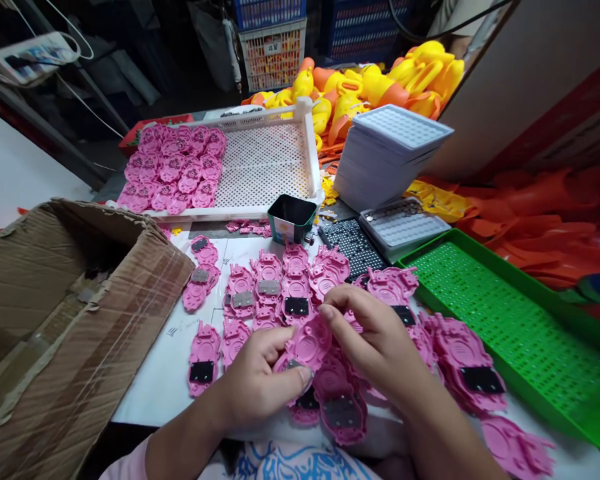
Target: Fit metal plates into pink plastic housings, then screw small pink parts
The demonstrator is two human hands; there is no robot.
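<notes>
A pink plastic shell (307, 343) with a round recess is held up over the table in front of me. My left hand (267, 373) is closed around its lower left side, the thumb lying across the lower edge. At its upper right edge, the thumb and bent index finger of my right hand (370, 327) pinch together; whether a small part sits between them is hidden. More pink shells (243, 293) lie about both hands, several with black or grey plates fitted. Below my hands, one shell with a grey plate (343, 412) rests near the table's front edge.
A cardboard box (145, 293) stands at left. Behind lies a white perforated tray (265, 167) with stacked pink parts, beside a small dark container (293, 219). At right are a green tray (520, 333), stacked white trays (380, 163) and orange parts (530, 207).
</notes>
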